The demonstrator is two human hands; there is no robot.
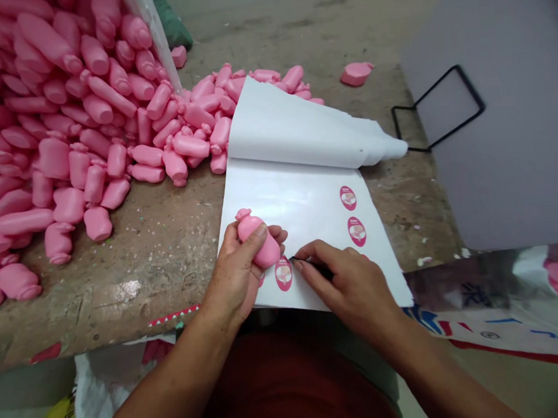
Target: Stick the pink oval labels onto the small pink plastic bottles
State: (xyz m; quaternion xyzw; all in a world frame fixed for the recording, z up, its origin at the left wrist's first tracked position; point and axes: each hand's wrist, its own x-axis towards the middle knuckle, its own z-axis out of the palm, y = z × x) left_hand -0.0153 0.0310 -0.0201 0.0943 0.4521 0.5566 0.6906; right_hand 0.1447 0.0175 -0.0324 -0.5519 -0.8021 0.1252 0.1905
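A small pink plastic bottle (261,242) lies tilted in my left hand (235,269), held by the thumb and curled fingers above a white sticker sheet (287,195). In my right hand (346,281), low over the same sheet, is a thin dark pointed tool (314,266); its exact kind is mostly hidden by the fingers. The tool's tip is at the upper right edge of an oval pink sticker (283,273). Two more oval stickers (348,198) show on the sheet's right side, and others are partly covered by my hands. The upper pages (302,128) are folded back.
A large heap of pink bottles (85,108) spills from a white-edged container (154,33) across the left of the worn table (157,243). One pink bottle (356,73) lies alone at the back. A grey panel (502,123) with a black wire bracket (471,87) stands at right.
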